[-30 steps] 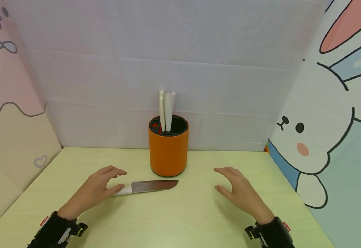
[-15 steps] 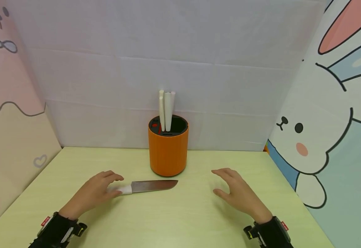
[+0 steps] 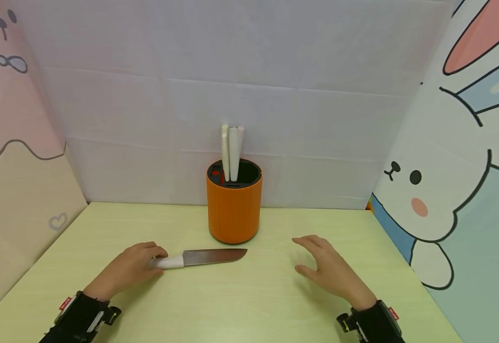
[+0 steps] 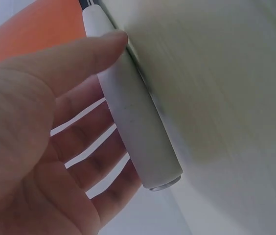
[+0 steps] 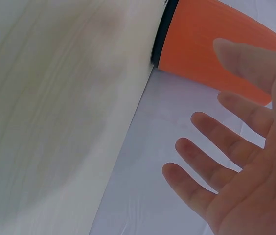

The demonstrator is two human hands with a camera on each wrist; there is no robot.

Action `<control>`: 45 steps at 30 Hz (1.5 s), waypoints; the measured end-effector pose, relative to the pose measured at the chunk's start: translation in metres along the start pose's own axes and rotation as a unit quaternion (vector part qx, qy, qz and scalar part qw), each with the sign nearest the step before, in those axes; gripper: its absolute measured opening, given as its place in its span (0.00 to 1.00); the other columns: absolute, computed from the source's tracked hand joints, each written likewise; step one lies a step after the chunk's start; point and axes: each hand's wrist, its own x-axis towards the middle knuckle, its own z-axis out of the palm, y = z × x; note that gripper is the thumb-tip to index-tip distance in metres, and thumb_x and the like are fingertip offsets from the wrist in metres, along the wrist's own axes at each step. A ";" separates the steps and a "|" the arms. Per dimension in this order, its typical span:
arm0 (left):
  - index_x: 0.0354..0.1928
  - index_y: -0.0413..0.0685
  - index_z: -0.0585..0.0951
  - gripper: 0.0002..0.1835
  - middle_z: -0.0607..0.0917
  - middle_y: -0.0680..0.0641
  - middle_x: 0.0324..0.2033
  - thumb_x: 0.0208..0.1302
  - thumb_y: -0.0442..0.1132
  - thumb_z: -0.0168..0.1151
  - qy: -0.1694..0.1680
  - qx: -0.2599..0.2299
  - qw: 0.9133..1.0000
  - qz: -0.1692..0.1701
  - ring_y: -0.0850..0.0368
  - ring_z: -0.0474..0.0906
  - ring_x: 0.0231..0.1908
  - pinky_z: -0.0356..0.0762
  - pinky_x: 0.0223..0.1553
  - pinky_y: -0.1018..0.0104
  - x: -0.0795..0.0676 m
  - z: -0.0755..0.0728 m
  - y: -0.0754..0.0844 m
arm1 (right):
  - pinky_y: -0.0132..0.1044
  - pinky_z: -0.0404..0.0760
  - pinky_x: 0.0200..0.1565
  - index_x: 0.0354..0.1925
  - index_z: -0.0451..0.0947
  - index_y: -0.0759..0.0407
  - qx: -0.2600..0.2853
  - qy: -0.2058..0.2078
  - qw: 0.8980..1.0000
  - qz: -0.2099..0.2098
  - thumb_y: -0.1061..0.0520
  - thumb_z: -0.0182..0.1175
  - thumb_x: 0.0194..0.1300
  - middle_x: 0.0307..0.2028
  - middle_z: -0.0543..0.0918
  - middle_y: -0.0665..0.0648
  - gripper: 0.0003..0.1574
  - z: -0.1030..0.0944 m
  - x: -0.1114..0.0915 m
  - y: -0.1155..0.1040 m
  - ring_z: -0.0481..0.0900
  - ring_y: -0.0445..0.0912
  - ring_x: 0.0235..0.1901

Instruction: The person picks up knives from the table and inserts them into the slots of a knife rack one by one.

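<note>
A kitchen knife lies on the table, its broad blade pointing right and its white handle to the left. My left hand holds that handle, thumb on the near side and fingertips on the far side. In the left wrist view the thumb crosses the handle and the fingers reach behind it. To the right, my right hand hovers over the table with fingers spread and nothing in it. Behind the blade stands an orange knife block, round with a black top, holding several white-handled knives.
The pale wooden table ends at a white cloth backdrop just behind the knife block. Printed cartoon panels border it on the left and right. A black camera band sits on each wrist.
My left hand has drawn back slightly and lowered onto the knife handle, its fingers closing round it. The knife stays in place. My right hand has barely moved.
</note>
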 end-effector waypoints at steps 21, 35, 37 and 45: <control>0.41 0.54 0.81 0.15 0.77 0.60 0.36 0.50 0.40 0.74 0.043 -0.012 0.997 0.061 0.64 0.72 0.34 0.77 0.35 0.63 0.005 0.013 0.010 | 0.47 0.74 0.55 0.64 0.68 0.50 -0.006 -0.018 1.000 0.004 0.48 0.70 0.57 0.57 0.71 0.49 0.39 0.002 -0.001 0.001 0.68 0.46 0.57; 0.39 0.55 0.80 0.15 0.76 0.60 0.34 0.50 0.40 0.74 0.035 -0.023 0.997 0.071 0.64 0.70 0.34 0.77 0.36 0.63 0.019 0.018 0.041 | 0.47 0.73 0.56 0.64 0.68 0.47 0.005 -0.019 1.000 0.004 0.50 0.70 0.57 0.57 0.72 0.48 0.38 0.002 0.001 -0.003 0.68 0.46 0.57; 0.39 0.55 0.80 0.15 0.76 0.60 0.34 0.50 0.40 0.74 0.031 -0.024 0.997 0.068 0.64 0.70 0.34 0.76 0.36 0.63 0.023 0.020 0.044 | 0.46 0.73 0.56 0.64 0.67 0.46 0.005 -0.021 1.000 0.006 0.49 0.70 0.58 0.57 0.71 0.48 0.38 0.003 0.001 -0.003 0.68 0.45 0.57; 0.40 0.56 0.80 0.14 0.76 0.60 0.35 0.51 0.41 0.74 0.013 -0.034 0.997 0.069 0.64 0.69 0.34 0.76 0.36 0.65 0.038 0.030 0.062 | 0.47 0.73 0.56 0.64 0.68 0.49 0.007 -0.017 1.000 0.004 0.49 0.70 0.57 0.57 0.71 0.48 0.38 0.002 0.001 -0.004 0.67 0.45 0.57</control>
